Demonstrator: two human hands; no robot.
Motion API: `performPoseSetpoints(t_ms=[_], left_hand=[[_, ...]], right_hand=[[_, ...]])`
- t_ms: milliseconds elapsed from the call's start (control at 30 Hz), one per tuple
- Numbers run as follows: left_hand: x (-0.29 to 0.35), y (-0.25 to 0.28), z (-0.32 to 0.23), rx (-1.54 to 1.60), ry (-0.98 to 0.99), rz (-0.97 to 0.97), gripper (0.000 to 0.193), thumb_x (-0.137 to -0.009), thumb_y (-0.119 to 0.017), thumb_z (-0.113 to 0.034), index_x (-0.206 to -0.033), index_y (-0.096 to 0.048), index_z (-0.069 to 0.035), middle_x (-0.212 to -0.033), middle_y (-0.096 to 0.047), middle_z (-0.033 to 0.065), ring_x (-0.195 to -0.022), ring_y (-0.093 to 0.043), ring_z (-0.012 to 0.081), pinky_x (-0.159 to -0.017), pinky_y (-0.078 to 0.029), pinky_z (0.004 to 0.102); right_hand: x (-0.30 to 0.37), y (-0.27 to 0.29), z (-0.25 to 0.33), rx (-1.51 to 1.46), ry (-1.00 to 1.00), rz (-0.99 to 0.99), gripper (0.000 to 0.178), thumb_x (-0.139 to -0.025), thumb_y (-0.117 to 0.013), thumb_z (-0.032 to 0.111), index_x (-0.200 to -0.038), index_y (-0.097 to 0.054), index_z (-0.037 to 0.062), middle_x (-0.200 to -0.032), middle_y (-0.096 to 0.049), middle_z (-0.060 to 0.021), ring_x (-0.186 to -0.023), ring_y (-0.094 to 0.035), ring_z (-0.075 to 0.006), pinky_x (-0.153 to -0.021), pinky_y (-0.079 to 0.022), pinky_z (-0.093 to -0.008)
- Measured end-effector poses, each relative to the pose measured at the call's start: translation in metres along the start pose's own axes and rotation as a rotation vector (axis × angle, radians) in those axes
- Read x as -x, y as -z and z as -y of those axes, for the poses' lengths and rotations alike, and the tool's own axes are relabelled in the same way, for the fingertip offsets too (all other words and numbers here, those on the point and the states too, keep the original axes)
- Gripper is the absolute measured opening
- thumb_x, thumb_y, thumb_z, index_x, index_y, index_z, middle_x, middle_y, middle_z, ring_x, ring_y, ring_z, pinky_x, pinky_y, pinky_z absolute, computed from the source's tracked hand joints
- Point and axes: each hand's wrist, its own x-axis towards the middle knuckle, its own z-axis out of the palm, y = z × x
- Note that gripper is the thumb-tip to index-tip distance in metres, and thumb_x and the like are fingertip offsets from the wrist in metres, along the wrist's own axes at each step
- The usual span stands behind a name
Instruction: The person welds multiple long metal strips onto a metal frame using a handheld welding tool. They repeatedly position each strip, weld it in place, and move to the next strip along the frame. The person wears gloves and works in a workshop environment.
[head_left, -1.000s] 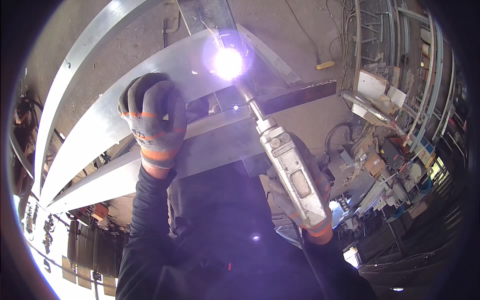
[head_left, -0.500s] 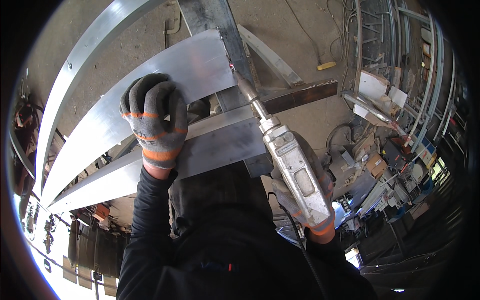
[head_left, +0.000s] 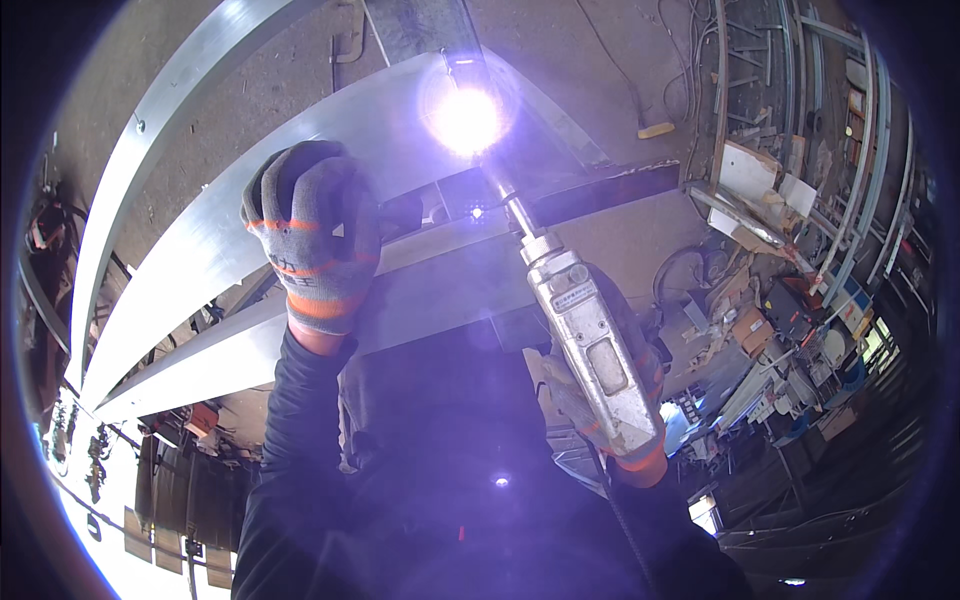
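Observation:
A silvery laser welding gun [head_left: 592, 345] is in my right hand [head_left: 632, 330], which wears a grey glove and is partly hidden behind the tool's body. Its nozzle points up and left to the right end of a curved, shiny metal plate [head_left: 225, 235]. A dazzling white-violet glow [head_left: 466, 118] burns there and hides the nozzle tip and the joint. My left hand [head_left: 312, 240], gloved in grey with orange bands, grips the plate's near edge with its fingers bent. A dark cable hangs from the gun's rear end.
A second curved metal strip [head_left: 165, 130] arcs along the far left. Nearer me lies another tapering metal piece [head_left: 420, 305]. A rusty steel bar [head_left: 620, 188] extends to the right, and a dark steel beam [head_left: 405, 25] reaches away from me. Scrap, boxes and long metal profiles crowd the right side.
A bright welding glow has appeared at the nozzle, where only a small red spot showed before. Both hands and the gun have stayed nearly in place.

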Motion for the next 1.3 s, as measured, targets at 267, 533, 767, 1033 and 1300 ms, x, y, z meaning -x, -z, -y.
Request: performPoseSetpoints(t_ms=[267, 533, 767, 1033, 1300], left_hand=[[-0.001, -0.004, 0.004, 0.052, -0.004, -0.031, 0.028, -0.085, -0.08, -0.006, -0.112, -0.076, -0.012, -0.127, -0.074, 0.008, -0.121, -0.064, 0.034, -0.109, -0.044, 0.0486], [0.003, 0.015, -0.042, 0.624, 0.151, 0.018, 0.035, -0.092, -0.078, 0.007, -0.126, -0.072, 0.003, -0.125, -0.074, 0.0195, -0.104, -0.076, 0.024, -0.089, -0.061, 0.0342], [0.009, -0.028, -0.11, 1.945, 0.843, 0.232, 0.055, -0.119, -0.063, -0.04, -0.155, -0.06, 0.001, -0.129, -0.076, 0.0173, -0.113, -0.074, 0.0196, -0.097, -0.06, 0.0365], [0.013, -0.038, -0.126, 1.972, 0.757, 0.082, 0.045, -0.121, -0.059, -0.036, -0.15, -0.065, -0.003, -0.114, -0.078, 0.0166, -0.094, -0.075, 0.0177, -0.077, -0.059, 0.0302], [0.01, -0.046, -0.145, 1.959, 0.722, -0.017, 0.048, -0.122, -0.054, -0.043, -0.14, -0.064, 0.0, -0.099, -0.075, 0.0115, -0.074, -0.063, 0.0104, -0.068, -0.053, 0.0262]], right_hand=[[-0.008, -0.017, -0.001, 0.17, 0.036, -0.043, 0.081, -0.114, -0.06, 0.056, -0.173, -0.041, 0.0054, -0.146, -0.065, -0.0245, -0.105, -0.077, -0.0271, -0.061, -0.068, -0.0311], [0.003, -0.043, 0.002, 0.204, -0.034, -0.376, 0.052, -0.121, -0.049, 0.027, -0.171, -0.047, 0.0125, -0.106, -0.074, -0.0149, -0.062, -0.061, -0.0168, -0.047, -0.051, -0.0282], [0.009, -0.015, 0.023, 0.102, -0.28, -0.015, 0.066, -0.119, -0.046, 0.053, -0.165, -0.049, 0.0056, -0.091, -0.068, -0.0153, -0.056, -0.056, -0.0157, -0.042, -0.045, -0.0262], [0.028, 0.008, 0.032, -0.373, -0.248, -0.019, 0.082, -0.114, -0.065, 0.042, -0.173, -0.033, -0.004, -0.152, -0.057, -0.0361, -0.118, -0.07, -0.0304, -0.081, -0.066, -0.0351], [0.055, 0.036, 0.046, 0.351, -0.135, -0.221, 0.084, -0.1, -0.088, 0.025, -0.165, -0.044, -0.0049, -0.142, -0.071, -0.0276, -0.098, -0.077, -0.0173, -0.083, -0.066, -0.033]])
